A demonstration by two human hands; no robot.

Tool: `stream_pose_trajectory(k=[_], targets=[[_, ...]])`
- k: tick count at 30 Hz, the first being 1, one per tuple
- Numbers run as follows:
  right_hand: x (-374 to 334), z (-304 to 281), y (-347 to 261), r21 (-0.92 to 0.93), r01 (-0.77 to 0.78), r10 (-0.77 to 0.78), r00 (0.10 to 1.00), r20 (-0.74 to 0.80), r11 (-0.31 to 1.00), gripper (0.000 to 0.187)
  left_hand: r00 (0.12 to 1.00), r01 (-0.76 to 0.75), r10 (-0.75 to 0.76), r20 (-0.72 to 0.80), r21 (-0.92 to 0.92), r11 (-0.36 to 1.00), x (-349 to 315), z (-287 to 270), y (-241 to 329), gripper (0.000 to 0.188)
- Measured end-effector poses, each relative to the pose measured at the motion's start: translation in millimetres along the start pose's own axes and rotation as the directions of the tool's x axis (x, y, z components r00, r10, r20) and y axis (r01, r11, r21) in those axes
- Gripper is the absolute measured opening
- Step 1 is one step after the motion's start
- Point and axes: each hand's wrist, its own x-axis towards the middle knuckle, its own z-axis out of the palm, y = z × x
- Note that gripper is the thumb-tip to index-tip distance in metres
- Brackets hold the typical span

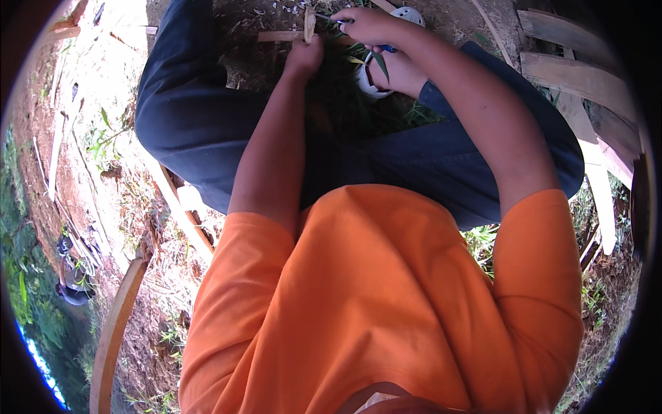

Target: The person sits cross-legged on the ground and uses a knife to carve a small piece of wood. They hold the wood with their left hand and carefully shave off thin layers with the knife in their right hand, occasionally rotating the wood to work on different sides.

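Observation:
At the top of the head view, my left hand is closed around a small pale piece of wood that stands up out of the fist. My right hand is closed on a slim hand tool with a thin metal end, whose tip meets or nearly meets the wood from the right. Fingers cover most of the tool, so its exact kind is unclear. Something blue shows under the right hand, perhaps part of its handle. A flat wooden strip lies across the ground behind the left hand.
My crossed legs in dark trousers frame the work, with a foot in a white shoe below the right hand. Wooden boards are stacked at the right. A curved plank stands at lower left. Another person is far left.

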Motion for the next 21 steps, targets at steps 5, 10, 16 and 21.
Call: stream_pose_trajectory(k=[5,10,16,21], targets=[[-4,-1,-19,-0.085,0.025,-0.027,1.0,-0.017,0.996,0.043,0.995,-0.046,0.059,-0.085,0.149,0.988,-9,-3,7,0.08],[6,5,-31,-0.178,-0.02,0.007,0.997,-0.072,0.984,0.045,0.993,-0.064,0.079,-0.093,0.156,0.986,-10,-1,10,0.08],[11,7,-32,-0.15,-0.006,0.001,0.999,-0.034,0.989,0.038,0.996,-0.034,0.048,-0.072,0.18,0.983,-3,-1,5,0.077],[8,6,-43,-0.257,-0.07,0.077,0.997,0.015,0.964,0.025,0.997,-0.039,0.05,-0.06,0.172,0.984,-2,0,6,0.073]])
